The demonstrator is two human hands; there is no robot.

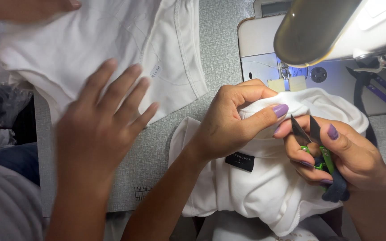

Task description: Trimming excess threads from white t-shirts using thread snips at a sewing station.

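Observation:
My left hand (233, 120) pinches a bunched fold of a white garment (264, 187) between thumb and fingers. The garment lies on the grey table and bears a small black label (240, 161). My right hand (340, 156) grips small thread snips (312, 136) with green handles. Their dark blades point up at the pinched fold, just right of my left thumb.
A co-worker's hand (99, 129) rests flat on a second white garment (112, 40) at the upper left, and another hand (27, 9) touches its top edge. A white sewing machine (331, 27) stands at the upper right. The grey table (222, 49) shows between the garments.

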